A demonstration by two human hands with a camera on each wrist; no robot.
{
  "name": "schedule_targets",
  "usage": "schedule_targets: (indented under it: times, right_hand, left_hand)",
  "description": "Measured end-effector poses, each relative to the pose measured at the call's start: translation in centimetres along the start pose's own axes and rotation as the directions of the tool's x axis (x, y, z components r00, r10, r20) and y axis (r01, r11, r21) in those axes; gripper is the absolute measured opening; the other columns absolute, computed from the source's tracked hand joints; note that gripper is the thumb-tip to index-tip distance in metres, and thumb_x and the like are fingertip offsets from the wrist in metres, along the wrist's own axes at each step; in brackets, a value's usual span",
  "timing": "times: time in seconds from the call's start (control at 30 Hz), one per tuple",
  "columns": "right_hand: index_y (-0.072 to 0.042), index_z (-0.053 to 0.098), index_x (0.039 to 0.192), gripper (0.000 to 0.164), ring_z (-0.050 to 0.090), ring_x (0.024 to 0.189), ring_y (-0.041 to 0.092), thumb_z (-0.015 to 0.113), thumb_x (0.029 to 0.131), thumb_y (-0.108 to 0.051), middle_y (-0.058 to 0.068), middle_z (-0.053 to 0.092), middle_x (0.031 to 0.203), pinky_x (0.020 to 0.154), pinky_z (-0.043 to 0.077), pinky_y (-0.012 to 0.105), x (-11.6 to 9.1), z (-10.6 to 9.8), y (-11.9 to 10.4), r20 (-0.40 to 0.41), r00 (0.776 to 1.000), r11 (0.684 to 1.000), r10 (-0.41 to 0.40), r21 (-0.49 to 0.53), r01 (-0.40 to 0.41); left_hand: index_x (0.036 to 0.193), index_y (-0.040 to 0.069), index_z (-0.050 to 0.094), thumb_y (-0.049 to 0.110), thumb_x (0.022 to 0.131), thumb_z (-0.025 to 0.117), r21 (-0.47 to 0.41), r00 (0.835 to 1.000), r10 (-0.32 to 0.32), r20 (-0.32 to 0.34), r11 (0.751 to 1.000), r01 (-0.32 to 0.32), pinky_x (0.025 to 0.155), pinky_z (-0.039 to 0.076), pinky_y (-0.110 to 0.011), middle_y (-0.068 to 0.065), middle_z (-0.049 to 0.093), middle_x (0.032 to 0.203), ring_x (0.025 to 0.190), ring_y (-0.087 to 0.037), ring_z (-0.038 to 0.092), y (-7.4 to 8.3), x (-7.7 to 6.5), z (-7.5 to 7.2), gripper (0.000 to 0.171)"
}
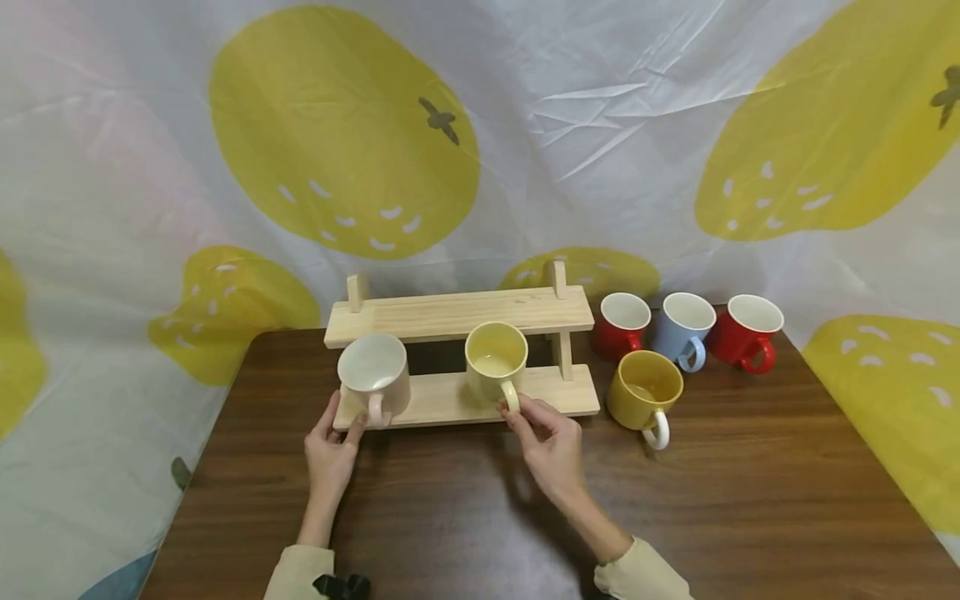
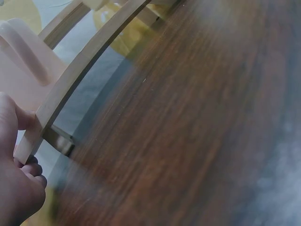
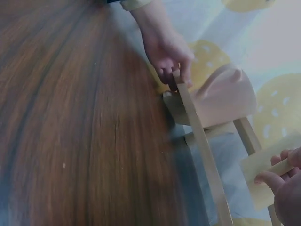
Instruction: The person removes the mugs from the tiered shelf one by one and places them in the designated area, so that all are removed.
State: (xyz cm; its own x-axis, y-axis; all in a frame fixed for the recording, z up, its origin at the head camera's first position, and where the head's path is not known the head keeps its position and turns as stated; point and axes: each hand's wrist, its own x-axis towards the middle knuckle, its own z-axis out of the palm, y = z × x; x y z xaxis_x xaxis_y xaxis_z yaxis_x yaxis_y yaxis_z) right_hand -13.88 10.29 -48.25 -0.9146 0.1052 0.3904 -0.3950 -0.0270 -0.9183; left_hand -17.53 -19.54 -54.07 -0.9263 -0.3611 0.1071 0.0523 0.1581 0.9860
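Note:
A two-tier wooden rack (image 1: 457,315) stands at the back of the table. My left hand (image 1: 331,454) grips the left end of its lower shelf, thumb on top and fingers curled beneath, as the left wrist view shows. Close to that hand, a pale pink mug (image 1: 374,379) sits on the lower shelf with its handle toward me. My right hand (image 1: 551,442) pinches the handle of a pale yellow mug (image 1: 496,358), which is upright over the lower shelf, right of the pink one. Whether its base touches the shelf I cannot tell.
Right of the rack are a red mug (image 1: 618,325), a light blue mug (image 1: 681,327) and another red mug (image 1: 745,333). A mustard mug (image 1: 641,392) with a white handle stands before them on the wooden table (image 1: 750,483). Lemon-print cloth (image 1: 600,125) hangs behind.

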Motion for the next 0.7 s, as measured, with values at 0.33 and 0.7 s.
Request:
schedule_targets:
  times: [0.33,0.7]
  right_hand:
    - [0.013,0.072,0.11,0.021,0.071,0.089,0.003,0.068,0.089,0.012,0.031,0.073,0.1,0.08,0.058,0.019,0.9,-2.4,-1.5,-0.067,0.996,0.997,-0.055,-0.065,0.05]
    - [0.02,0.066,0.114,0.025,0.074,0.093,0.007,0.063,0.089,0.019,0.003,0.077,0.1,0.084,0.058,0.022,1.7,-6.1,-3.4,-0.083,0.989,0.993,-0.122,-0.006,0.121]
  left_hand:
    - [0.148,-0.002,0.048,0.001,0.092,0.071,0.012,1.0,0.007,-0.011,1.0,-0.007,0.082,0.047,-0.003,-0.024,0.05,0.148,0.129,-0.03,0.054,0.2,-0.2,-0.1,0.06]
    - [0.147,-0.002,0.049,0.001,0.092,0.071,0.02,1.0,0.02,-0.01,1.0,-0.02,0.083,0.047,-0.003,-0.025,0.051,0.147,0.118,-0.001,0.058,-0.2,0.0,0.0,0.059]
